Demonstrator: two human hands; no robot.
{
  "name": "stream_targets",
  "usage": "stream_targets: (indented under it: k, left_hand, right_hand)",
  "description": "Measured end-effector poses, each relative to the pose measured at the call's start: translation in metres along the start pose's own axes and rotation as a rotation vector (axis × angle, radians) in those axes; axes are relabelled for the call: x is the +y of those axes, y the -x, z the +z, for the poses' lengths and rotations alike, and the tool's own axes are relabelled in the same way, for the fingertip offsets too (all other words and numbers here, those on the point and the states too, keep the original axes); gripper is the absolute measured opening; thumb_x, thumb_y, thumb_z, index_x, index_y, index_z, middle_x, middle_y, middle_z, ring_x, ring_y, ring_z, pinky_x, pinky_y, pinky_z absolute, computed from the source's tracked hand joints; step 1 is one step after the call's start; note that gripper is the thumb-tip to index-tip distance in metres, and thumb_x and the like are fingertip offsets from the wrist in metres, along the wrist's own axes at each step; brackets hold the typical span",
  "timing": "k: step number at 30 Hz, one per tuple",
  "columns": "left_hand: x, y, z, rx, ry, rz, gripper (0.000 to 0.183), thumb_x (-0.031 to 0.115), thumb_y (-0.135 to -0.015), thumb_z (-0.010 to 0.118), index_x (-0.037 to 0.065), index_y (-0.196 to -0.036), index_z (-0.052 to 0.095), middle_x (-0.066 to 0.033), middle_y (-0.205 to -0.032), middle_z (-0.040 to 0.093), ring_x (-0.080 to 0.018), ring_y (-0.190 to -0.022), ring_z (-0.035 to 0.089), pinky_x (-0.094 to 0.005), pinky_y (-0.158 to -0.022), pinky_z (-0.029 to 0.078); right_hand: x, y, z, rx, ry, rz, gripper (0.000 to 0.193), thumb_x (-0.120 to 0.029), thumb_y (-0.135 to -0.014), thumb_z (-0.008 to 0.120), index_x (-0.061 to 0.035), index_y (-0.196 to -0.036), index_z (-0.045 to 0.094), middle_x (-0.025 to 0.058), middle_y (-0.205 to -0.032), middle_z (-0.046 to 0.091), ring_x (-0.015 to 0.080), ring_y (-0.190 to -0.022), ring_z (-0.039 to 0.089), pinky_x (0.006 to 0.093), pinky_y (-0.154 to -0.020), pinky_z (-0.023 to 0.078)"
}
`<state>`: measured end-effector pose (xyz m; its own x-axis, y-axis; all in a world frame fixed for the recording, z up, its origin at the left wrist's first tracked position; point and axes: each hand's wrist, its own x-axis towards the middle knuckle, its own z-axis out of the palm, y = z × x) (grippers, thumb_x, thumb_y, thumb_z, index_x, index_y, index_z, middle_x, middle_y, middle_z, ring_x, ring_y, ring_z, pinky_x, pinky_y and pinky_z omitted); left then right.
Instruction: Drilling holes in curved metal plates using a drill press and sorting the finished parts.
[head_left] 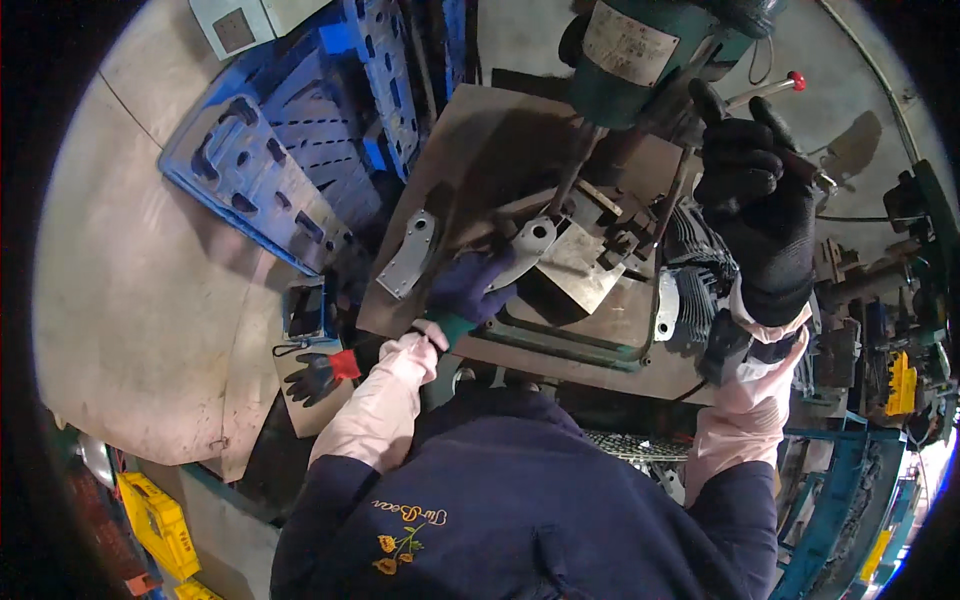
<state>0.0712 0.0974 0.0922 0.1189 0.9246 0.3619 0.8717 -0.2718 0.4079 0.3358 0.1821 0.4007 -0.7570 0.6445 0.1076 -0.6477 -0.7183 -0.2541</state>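
Note:
My left hand, in a purple glove with a green cuff, grips a grey metal plate. The plate's rounded, holed end lies on a steel fixture block, just below the spindle of a green drill press. The drill tip by the hole is too small to make out clearly. Raised at the right, my black-gloved right hand has its fingers curled around a feed lever of the press; part of the lever is hidden by the hand. A similar metal plate lies on the worktable left of my left hand.
Several grey plates stand stacked right of the fixture. A red-knobbed lever sticks out beyond my right hand. Blue plastic crates lean left of the brown worktable. A black and red glove lies on a board below.

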Motion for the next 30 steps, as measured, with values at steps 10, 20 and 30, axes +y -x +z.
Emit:
stream_targets:
  k: [10, 20, 30]
  left_hand:
    - [-0.049, 0.123, 0.001, 0.107, -0.150, -0.207, 0.066, 0.039, -0.081, 0.068, 0.012, -0.138, 0.046, -0.0174, -0.121, 0.058, -0.0390, -0.107, 0.056, -0.0476, -0.086, 0.048]
    - [-0.030, 0.082, 0.015, -0.027, -0.109, -0.374, 0.066, 0.041, -0.083, 0.066, 0.017, -0.141, 0.044, -0.0236, -0.130, 0.051, -0.0420, -0.110, 0.054, -0.0490, -0.091, 0.045]
    - [-0.051, 0.101, 0.070, -0.049, -0.224, -0.456, 0.074, 0.045, -0.080, 0.067, 0.019, -0.143, 0.040, -0.0245, -0.136, 0.045, -0.0444, -0.120, 0.047, -0.0504, -0.098, 0.041]
  right_hand:
    - [0.003, -0.004, 0.004, -0.021, 0.105, 0.048, 0.051, -0.029, -0.101, 0.042, 0.0019, -0.139, 0.028, -0.0029, -0.076, 0.042, 0.0071, -0.064, 0.039, 0.0262, -0.061, 0.037]
    - [-0.001, -0.006, 0.000, 0.034, 0.270, 0.018, 0.026, -0.030, -0.099, 0.045, -0.0057, -0.090, 0.048, -0.0025, -0.074, 0.042, 0.0067, -0.061, 0.039, 0.0235, -0.059, 0.034]
    - [-0.032, 0.051, -0.064, 0.186, 0.751, -0.218, 0.037, -0.022, -0.100, 0.045, 0.0008, -0.129, 0.051, 0.0001, -0.084, 0.058, 0.0092, -0.073, 0.052, 0.0232, -0.066, 0.043]
